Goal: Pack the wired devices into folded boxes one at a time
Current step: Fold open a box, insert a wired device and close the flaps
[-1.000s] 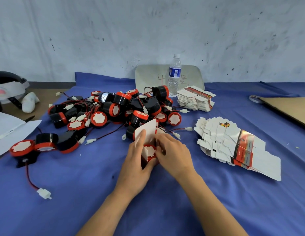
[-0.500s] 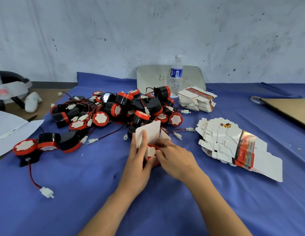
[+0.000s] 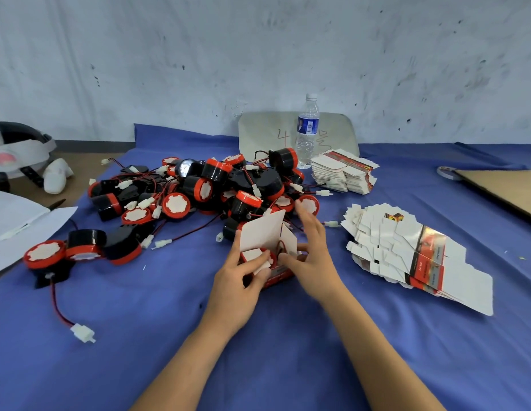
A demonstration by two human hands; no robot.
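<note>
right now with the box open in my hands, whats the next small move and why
Probably push the red wire down inside with the right hand. A loop of it pokes above the opening of the box, whose lid flap stands upright, so closing now could pinch it. The left hand grips the box, thumb on a side flap.

— What sort of place is this?
— A small packing workshop, with hand work done at a bench. At eleven o'clock a heap of identical red-and-black wired devices [image 3: 199, 188] lies on a blue cloth [image 3: 377, 351].
— Any packaging?
— Flat printed cartons [image 3: 406, 250] are fanned out at three o'clock, with a second stack [image 3: 344, 173] at one o'clock. A box [image 3: 262, 232] stands flap-up in the middle, and a cardboard sheet [image 3: 501, 188] lies at two o'clock.
— And the room?
— There is a bare, scuffed white wall [image 3: 258, 54] at twelve o'clock.
</note>
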